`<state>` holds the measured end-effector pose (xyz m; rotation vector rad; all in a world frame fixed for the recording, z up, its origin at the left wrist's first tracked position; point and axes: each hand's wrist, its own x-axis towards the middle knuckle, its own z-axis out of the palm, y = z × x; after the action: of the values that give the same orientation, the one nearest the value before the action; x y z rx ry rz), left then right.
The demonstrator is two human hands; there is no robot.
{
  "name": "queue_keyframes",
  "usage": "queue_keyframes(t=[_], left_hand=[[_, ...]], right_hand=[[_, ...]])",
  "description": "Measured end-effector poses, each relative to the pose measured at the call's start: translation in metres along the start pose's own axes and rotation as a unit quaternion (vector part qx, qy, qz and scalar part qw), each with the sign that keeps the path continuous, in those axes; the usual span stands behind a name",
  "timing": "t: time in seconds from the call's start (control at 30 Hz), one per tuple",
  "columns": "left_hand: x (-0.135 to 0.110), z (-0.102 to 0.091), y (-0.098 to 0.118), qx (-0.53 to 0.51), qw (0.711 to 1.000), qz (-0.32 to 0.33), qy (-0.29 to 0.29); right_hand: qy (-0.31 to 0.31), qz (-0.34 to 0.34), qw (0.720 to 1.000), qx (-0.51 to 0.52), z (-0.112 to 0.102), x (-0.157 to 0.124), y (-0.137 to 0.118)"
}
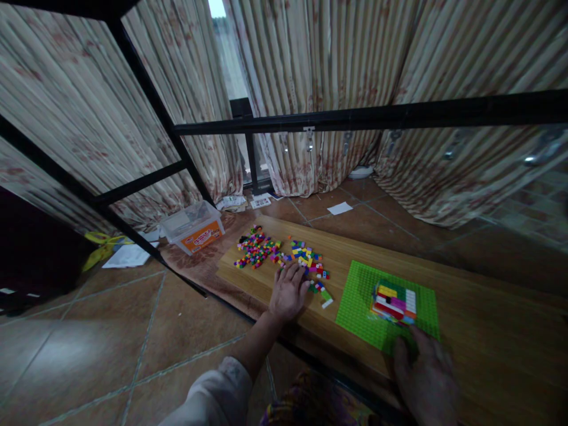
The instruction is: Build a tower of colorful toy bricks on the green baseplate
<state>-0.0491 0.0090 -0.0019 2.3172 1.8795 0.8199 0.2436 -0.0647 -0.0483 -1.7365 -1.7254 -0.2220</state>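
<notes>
My left hand (289, 294) rests palm down at the near edge of several loose toy bricks (303, 255). Its fingers reach in among them with the thumb apart, and no brick shows in its grip. A larger heap of small coloured bricks (257, 247) lies just beyond, to the left. My right hand (426, 371) is at the near right edge of a green baseplate (358, 296), thumb and forefinger apart with nothing visible between them. On that plate sits a block of stacked bricks (393, 300) in yellow, white, red, purple and orange, close to my right fingertips.
All this lies on a long wooden board (341, 239). A clear plastic box (194, 226) with an orange label stands beyond its left end. Black metal bars (284, 123) cross in front of striped curtains (310, 65). White paper (339, 208) lies on the tiled floor.
</notes>
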Motion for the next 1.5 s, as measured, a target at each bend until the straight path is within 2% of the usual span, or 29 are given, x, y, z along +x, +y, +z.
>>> queue_keyframes(t=[0.2,0.3,0.43,0.57,0.7,0.87,0.97,1.07,1.17,1.27,1.33,1.5], left_hand=[[-0.004,-0.003,-0.002,-0.041,0.999,0.023,0.014],[-0.003,-0.001,-0.008,-0.039,0.998,-0.022,0.054],[0.009,0.001,-0.02,0.013,0.989,-0.099,0.109],[0.021,0.0,-0.031,0.054,0.985,-0.134,0.097],[0.017,0.0,-0.032,0.056,0.991,-0.109,0.057],[-0.001,-0.003,-0.02,0.01,0.998,-0.044,0.038],[-0.002,-0.007,-0.015,-0.013,0.999,-0.026,0.025],[0.015,-0.013,-0.015,-0.019,0.998,-0.046,0.046],[0.053,-0.018,-0.019,0.011,0.995,-0.088,0.048],[0.097,-0.017,-0.024,0.08,0.986,-0.139,-0.044],[0.12,-0.014,-0.028,0.09,0.982,-0.152,-0.072],[0.148,-0.002,-0.039,0.104,0.973,-0.163,-0.128]], right_hand=[[-0.004,-0.01,1.0,-0.006,-0.002,0.0,-0.001],[-0.008,-0.003,1.0,-0.01,-0.003,0.0,-0.003],[-0.01,0.003,1.0,-0.011,-0.004,0.001,-0.004],[-0.014,0.001,1.0,-0.008,-0.005,0.001,-0.004],[-0.015,-0.001,1.0,-0.009,-0.004,0.0,-0.004],[-0.003,0.002,1.0,-0.002,-0.001,0.0,0.0],[-0.008,0.008,1.0,0.001,0.0,-0.001,0.0],[-0.014,0.011,1.0,-0.002,-0.002,0.0,-0.001],[-0.016,0.016,1.0,-0.008,-0.003,0.0,-0.004],[-0.021,0.023,0.999,-0.012,-0.003,0.0,-0.005],[-0.02,0.022,1.0,-0.011,-0.002,0.0,-0.005],[-0.031,0.035,0.999,-0.01,-0.003,0.0,-0.008]])
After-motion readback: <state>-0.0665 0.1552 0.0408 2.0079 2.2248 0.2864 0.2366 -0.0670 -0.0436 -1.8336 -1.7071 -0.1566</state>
